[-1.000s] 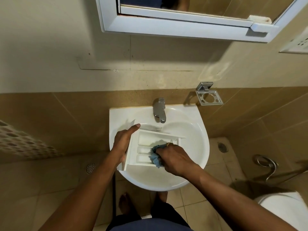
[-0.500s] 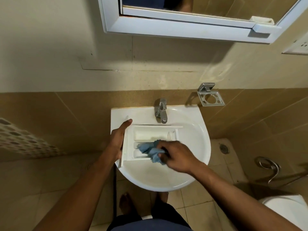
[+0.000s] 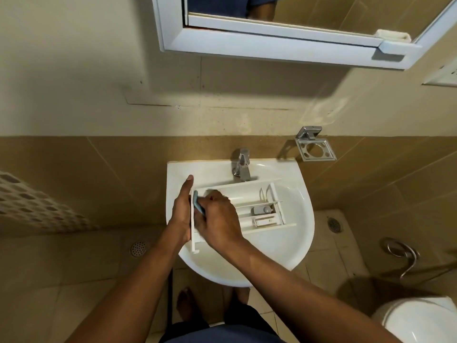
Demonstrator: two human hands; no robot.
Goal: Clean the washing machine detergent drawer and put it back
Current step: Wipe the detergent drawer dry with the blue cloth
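The white detergent drawer (image 3: 249, 201) lies across the white washbasin (image 3: 291, 248), its compartments facing up and its front panel at the left. My left hand (image 3: 181, 214) holds that front panel from the outside, forefinger stretched along it. My right hand (image 3: 217, 221) grips a blue cloth (image 3: 197, 204) and presses it into the drawer's left end, against the inside of the panel. Most of the cloth is hidden under my fingers. Small grey and white inserts show in the drawer's right compartments.
A chrome tap (image 3: 241, 167) stands at the basin's back, just above the drawer. A chrome wall holder (image 3: 315, 148) hangs to the right, a mirror cabinet (image 3: 284, 38) above. A toilet (image 3: 418, 318) sits at lower right. My bare feet stand under the basin.
My right hand slid the cloth leftwards from the drawer's middle to its left end. The drawer now lies flatter and shows its right compartments.
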